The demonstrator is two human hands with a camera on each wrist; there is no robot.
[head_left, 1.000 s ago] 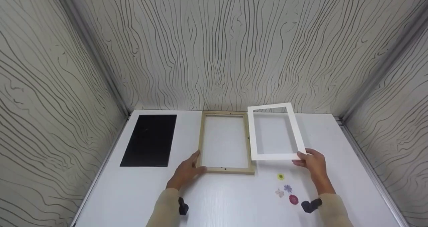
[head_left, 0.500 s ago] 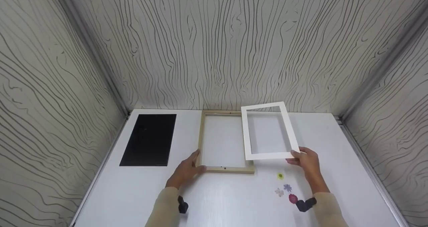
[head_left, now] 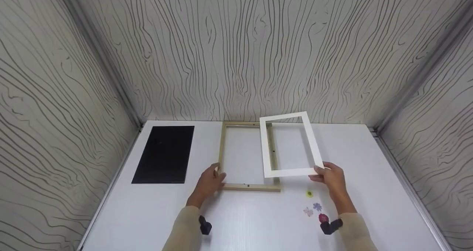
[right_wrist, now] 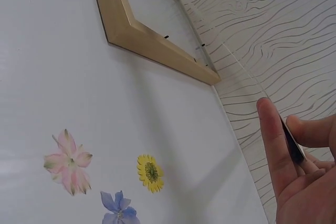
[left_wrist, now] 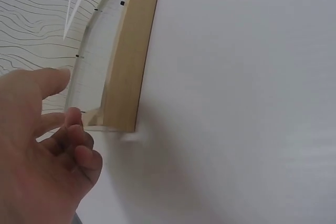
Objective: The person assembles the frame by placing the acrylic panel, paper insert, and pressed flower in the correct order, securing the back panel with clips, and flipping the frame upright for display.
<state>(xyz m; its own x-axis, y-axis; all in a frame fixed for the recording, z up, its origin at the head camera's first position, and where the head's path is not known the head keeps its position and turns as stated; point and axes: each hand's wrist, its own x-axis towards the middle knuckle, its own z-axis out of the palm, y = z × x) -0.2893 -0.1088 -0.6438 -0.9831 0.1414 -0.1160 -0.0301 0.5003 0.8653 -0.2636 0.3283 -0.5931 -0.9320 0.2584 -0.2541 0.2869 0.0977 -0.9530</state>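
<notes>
A wooden picture frame lies on the white table. My left hand is at its lower left corner; in the left wrist view the fingers are loosely bent, with a gap between thumb and frame. My right hand pinches the lower right corner of a white picture mat between thumb and fingers. The mat is tilted and overlaps the frame's right side in the head view. The right wrist view shows the mat nearly edge-on, the thumb and fingers on its two faces.
A black rectangular panel lies at the left of the table. Below the mat lie several pressed flowers: yellow, blue, pink and red. A wood-grain-patterned wall rises behind the table.
My right hand has carried the white mat leftward, from beside the wooden frame to over its right side. My left thumb has shifted up from the frame's lower left corner.
</notes>
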